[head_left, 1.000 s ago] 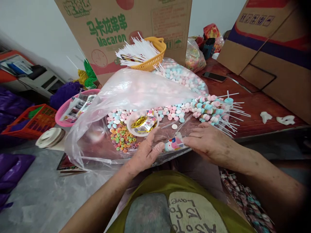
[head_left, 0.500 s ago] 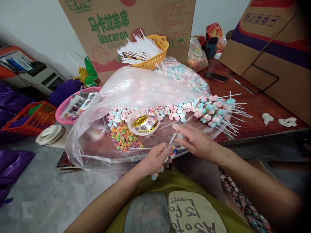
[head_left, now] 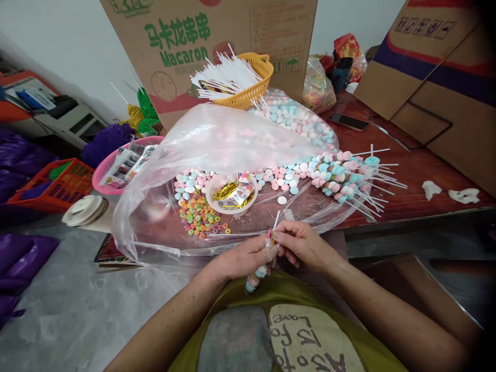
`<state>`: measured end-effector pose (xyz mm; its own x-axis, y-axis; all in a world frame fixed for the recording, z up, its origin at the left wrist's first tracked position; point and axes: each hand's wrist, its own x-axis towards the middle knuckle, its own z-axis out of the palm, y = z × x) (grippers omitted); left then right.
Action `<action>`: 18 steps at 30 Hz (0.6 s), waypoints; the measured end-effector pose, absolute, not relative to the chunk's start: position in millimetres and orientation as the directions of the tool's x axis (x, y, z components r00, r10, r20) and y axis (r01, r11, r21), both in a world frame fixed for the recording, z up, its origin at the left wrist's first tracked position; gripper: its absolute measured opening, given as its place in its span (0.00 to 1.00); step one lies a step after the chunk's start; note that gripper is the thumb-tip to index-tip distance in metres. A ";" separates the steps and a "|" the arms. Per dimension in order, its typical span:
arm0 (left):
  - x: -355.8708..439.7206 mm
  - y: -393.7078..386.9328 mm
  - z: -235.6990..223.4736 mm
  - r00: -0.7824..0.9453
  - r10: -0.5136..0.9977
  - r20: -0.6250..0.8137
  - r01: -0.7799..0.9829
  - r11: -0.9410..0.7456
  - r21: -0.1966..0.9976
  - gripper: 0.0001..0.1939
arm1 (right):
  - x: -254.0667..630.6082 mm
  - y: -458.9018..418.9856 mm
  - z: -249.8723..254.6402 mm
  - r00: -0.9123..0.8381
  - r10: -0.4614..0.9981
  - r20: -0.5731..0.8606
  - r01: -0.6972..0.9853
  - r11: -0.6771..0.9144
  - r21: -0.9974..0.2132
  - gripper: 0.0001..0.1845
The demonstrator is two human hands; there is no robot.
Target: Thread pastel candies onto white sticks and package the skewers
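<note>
My left hand [head_left: 246, 254] is closed around a candy skewer [head_left: 253, 280] of pastel discs, in what looks like a clear wrapper with a coloured label near the top. A white stick [head_left: 276, 221] pokes up from it. With fingertips pinched together, my right hand [head_left: 304, 242] grips the neck of the skewer beside my left thumb. Beyond both hands stands a small white tub [head_left: 208, 200] with gold twist ties [head_left: 225, 191] and printed labels in it. One white candy disc [head_left: 282, 200] lies by itself on the plastic sheet.
Ring-shaped candies [head_left: 199, 214] lie left of the tub. Finished-looking skewers [head_left: 337, 173] are piled at the right, sticks outward. A yellow basket [head_left: 248, 98] of white sticks, a pink basket [head_left: 101, 178], a phone [head_left: 349, 122] and large cartons [head_left: 228, 26] surround the work area.
My right hand has come down and left to the top of the skewer, its fingers now closed there. The white candy disc that was near its fingertips lies on the sheet. The view has shifted slightly.
</note>
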<state>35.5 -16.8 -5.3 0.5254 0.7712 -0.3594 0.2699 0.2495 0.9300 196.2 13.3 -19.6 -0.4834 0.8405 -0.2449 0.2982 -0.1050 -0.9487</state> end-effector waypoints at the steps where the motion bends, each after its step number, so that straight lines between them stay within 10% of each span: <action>1: 35.7 -14.4 -4.9 0.515 0.786 -0.342 0.326 0.189 0.926 0.20 | 197.2 15.9 -18.3 -0.441 0.886 -0.141 0.372 0.038 -0.927 0.14; 5: 32.2 -3.7 -4.4 0.437 0.813 -0.385 0.440 0.180 0.880 0.15 | 205.2 25.0 -7.0 -0.501 0.691 0.521 0.589 0.713 -0.379 0.11; 8: 23.9 1.3 -1.3 0.473 0.759 -0.447 0.442 0.234 0.866 0.17 | 212.3 27.1 -3.0 -0.828 0.315 0.464 0.378 0.924 0.048 0.18; 11: 17.2 3.9 4.6 0.649 0.597 -0.471 0.446 0.203 0.872 0.17 | 215.4 25.5 -11.5 -0.931 0.158 0.330 0.226 0.957 0.179 0.17; 15: 17.0 1.4 10.1 0.648 0.602 -0.467 0.643 -0.103 0.759 0.10 | 209.2 19.5 -25.8 -0.917 0.276 0.288 0.286 0.958 -0.005 0.10; 18: 16.2 -6.8 9.0 0.645 0.737 -0.200 0.738 -0.534 0.413 0.05 | 196.9 12.5 -27.6 -0.839 0.544 0.024 0.397 0.642 -0.656 0.08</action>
<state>16.2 -6.8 9.0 0.6454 0.7371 -0.2002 0.7380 -0.5341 0.4125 196.9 12.5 -27.6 -0.8388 0.5439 0.0241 0.3974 0.6418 -0.6558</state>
